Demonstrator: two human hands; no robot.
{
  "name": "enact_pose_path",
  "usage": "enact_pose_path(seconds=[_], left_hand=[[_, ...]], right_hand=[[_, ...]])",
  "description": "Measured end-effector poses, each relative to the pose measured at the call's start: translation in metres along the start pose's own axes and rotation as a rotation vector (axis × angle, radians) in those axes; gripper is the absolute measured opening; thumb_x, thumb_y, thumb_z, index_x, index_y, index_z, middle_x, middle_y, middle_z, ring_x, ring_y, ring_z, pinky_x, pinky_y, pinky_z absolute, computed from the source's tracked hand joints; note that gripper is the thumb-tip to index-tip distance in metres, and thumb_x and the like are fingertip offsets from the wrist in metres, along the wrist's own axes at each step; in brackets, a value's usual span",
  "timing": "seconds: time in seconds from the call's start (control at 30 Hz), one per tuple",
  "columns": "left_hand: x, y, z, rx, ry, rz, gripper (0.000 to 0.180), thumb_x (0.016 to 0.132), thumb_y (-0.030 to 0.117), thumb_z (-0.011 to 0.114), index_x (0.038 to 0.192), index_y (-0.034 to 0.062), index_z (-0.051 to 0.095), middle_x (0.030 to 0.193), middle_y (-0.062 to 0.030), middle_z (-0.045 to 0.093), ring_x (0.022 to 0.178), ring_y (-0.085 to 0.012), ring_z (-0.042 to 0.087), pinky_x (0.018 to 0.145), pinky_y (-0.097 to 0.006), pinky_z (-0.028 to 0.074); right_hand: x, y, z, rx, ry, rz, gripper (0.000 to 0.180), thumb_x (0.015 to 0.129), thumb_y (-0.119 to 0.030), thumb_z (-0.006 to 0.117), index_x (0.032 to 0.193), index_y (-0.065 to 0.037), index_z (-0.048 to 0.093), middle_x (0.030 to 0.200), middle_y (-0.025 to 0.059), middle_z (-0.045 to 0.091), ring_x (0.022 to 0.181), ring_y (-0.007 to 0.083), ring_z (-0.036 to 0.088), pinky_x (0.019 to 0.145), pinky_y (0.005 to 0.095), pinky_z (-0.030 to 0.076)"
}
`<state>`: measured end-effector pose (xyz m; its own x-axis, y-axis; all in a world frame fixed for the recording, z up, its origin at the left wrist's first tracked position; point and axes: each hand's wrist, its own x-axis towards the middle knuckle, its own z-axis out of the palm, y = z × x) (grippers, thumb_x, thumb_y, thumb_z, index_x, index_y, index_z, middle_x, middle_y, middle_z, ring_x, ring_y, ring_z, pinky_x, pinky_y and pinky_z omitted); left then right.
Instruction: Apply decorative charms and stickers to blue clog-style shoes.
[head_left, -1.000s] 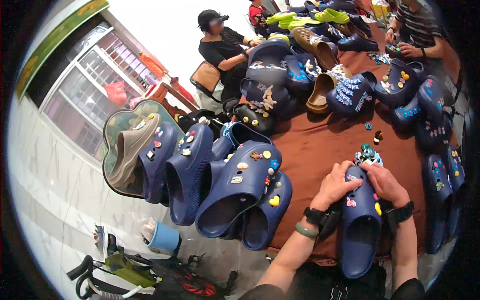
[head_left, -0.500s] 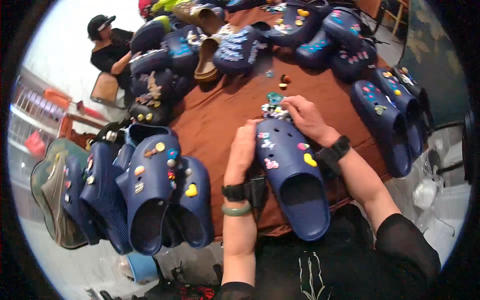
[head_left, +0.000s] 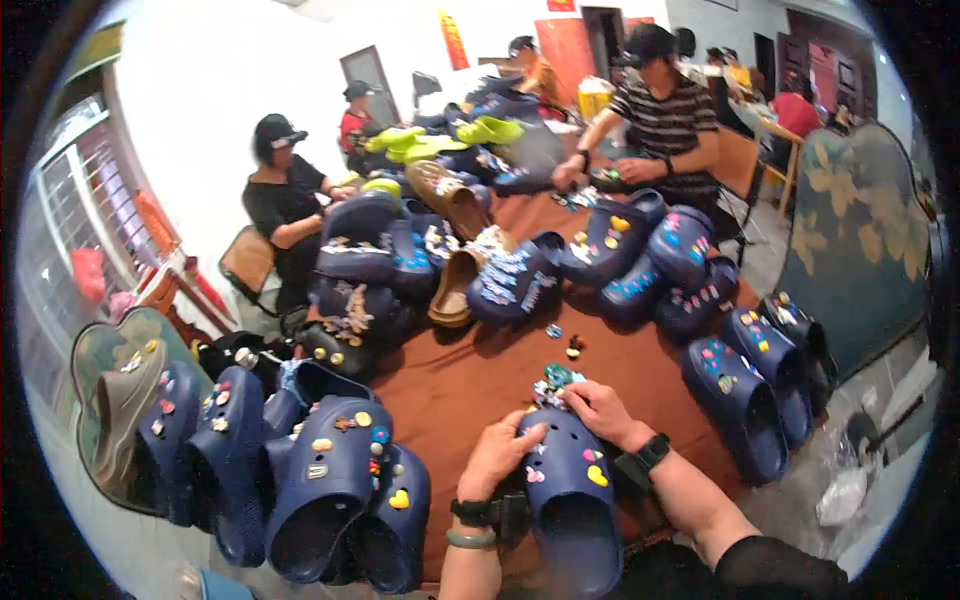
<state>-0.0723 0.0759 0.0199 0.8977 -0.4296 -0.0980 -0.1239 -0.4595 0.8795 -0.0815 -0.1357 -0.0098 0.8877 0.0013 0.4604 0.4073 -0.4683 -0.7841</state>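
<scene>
A navy clog (head_left: 572, 500) lies toe away in front of me, with pink and yellow charms on its holed upper. My left hand (head_left: 497, 458) grips its left side near the toe, thumb laid over the top. Just past the toe is a small heap of mixed charms (head_left: 553, 380), green and white among them. My right hand (head_left: 604, 414) is at the heap's right edge beside the toe, fingers bent together; whatever is between them is hidden. Two more loose bits, a dark and orange charm (head_left: 575, 346) and a pale blue charm (head_left: 553, 331), lie farther up the brown cloth (head_left: 450, 375).
Decorated navy clogs (head_left: 325, 480) crowd my left, and more clogs (head_left: 735, 395) stand at the right edge. A pile of navy, brown and lime clogs (head_left: 455, 255) fills the far side. Co-workers (head_left: 665, 120) sit beyond. A patterned panel (head_left: 855, 220) stands at right.
The view has tilted up, so the far pile and co-workers show more. My left thumb has come onto the clog's toe. My right hand stays by the charm heap.
</scene>
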Motion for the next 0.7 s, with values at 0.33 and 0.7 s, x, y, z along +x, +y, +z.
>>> enact_pose_path(seconds=[0.33, 0.7], left_hand=[[0.004, -0.002, 0.010, 0.111, 0.065, 0.215, 0.033, 0.092, 0.030, 0.048, 0.107, 0.0003, 0.050, 0.091, -0.0279, 0.060, 0.089, -0.0452, 0.058, 0.076, -0.049, 0.044], [0.009, -0.012, 0.021, -0.062, 0.269, 0.305, 0.024, 0.099, 0.023, 0.042, 0.103, 0.0018, 0.052, 0.080, -0.0172, 0.059, 0.075, -0.0300, 0.060, 0.066, -0.039, 0.047]], right_hand=[[0.003, 0.010, -0.011, 0.023, -0.005, 0.126, 0.016, 0.089, -0.015, 0.059, 0.092, -0.001, 0.067, 0.086, 0.0169, 0.066, 0.076, 0.0264, 0.065, 0.067, 0.0339, 0.049], [0.002, 0.015, -0.008, 0.062, -0.018, 0.115, 0.016, 0.089, -0.013, 0.059, 0.091, 0.001, 0.065, 0.082, 0.0179, 0.066, 0.073, 0.0268, 0.065, 0.065, 0.0336, 0.050]])
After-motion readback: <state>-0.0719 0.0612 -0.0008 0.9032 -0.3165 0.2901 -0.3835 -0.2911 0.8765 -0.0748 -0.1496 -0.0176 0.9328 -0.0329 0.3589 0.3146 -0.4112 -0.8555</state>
